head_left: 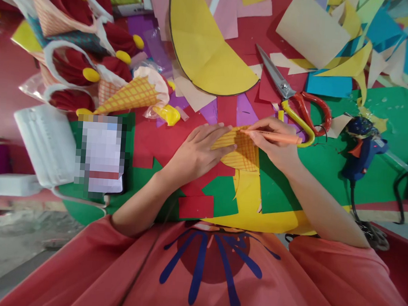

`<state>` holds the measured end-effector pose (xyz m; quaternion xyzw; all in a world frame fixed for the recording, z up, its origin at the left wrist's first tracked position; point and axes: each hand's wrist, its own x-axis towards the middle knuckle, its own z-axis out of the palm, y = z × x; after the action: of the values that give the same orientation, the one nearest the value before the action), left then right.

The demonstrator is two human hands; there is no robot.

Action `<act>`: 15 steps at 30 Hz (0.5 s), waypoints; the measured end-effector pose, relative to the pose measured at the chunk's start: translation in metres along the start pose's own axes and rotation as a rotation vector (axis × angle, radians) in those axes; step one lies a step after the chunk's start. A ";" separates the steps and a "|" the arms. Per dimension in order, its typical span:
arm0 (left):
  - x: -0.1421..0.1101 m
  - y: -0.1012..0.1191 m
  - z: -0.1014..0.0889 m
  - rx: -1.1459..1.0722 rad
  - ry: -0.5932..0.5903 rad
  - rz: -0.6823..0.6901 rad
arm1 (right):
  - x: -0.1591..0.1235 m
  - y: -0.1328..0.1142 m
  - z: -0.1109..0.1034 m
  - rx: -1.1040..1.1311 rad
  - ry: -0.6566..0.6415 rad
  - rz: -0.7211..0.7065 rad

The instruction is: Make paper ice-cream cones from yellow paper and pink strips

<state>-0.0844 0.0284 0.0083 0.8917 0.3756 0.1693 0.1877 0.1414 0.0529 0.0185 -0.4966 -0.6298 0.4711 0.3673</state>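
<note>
My left hand (199, 150) lies flat with fingers stretched out, pressing down a yellow paper piece (241, 151) covered with a drawn orange grid. My right hand (276, 144) is closed round an orange pen (273, 137), whose tip rests on the gridded paper near its upper edge. The paper lies on overlapping red, green and yellow sheets (245, 207) in front of my body.
Red-and-yellow-handled scissors (291, 101) lie just beyond my right hand. A blue glue gun (361, 145) with its cable sits at right. A large yellow half-circle (204, 46), finished paper cones (131, 96) with red and yellow parts at left, a white box (47, 144), and paper scraps at top right.
</note>
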 end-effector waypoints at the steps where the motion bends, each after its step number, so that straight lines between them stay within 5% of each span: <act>1: 0.000 0.000 0.000 0.009 -0.004 -0.007 | 0.000 0.000 0.000 -0.007 -0.001 -0.004; 15: 0.000 -0.002 0.002 0.049 -0.027 0.018 | 0.001 0.001 0.000 -0.096 -0.062 -0.071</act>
<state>-0.0847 0.0288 0.0058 0.9015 0.3691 0.1496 0.1693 0.1418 0.0537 0.0181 -0.4762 -0.6797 0.4423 0.3400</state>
